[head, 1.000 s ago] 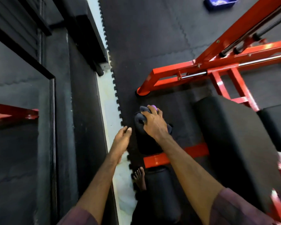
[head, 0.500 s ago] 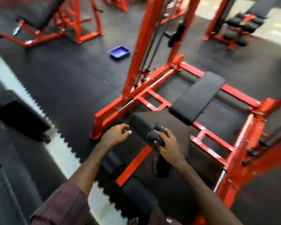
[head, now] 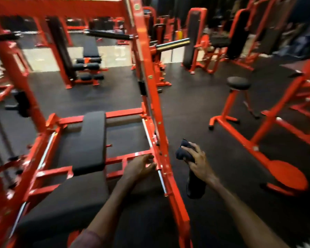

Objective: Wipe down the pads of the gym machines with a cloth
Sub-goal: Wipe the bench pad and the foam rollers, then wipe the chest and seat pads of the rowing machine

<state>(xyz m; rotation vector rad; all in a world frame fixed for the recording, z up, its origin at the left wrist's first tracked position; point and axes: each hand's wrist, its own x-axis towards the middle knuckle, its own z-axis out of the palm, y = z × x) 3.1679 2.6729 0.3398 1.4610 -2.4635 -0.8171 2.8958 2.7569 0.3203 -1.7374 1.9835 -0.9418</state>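
Cloth: the dark cloth (head: 183, 152) is bunched in the right hand (head: 198, 162), fingers curled round it, one end hanging below the wrist, clear of every pad.
Nearest pad: the long black pad (head: 89, 142) of the red machine (head: 150, 97) lies to the left of the cloth hand, beyond the sloping red frame bar that stands between them.
Pad axis: it runs away from the person, near end low, far end raised.
Left hand: the left hand (head: 141, 166) hangs just beside the frame bar, fingers loosely bent, holding nothing; it is the nearer hand to that pad.
Other pad: the round black seat (head: 238, 83) on a red post stands well ahead and to the right of the cloth hand, on open floor (head: 186, 108).
Judgement: the right hand would have to cross the frame bar to reach the long pad; the round seat needs a walk.
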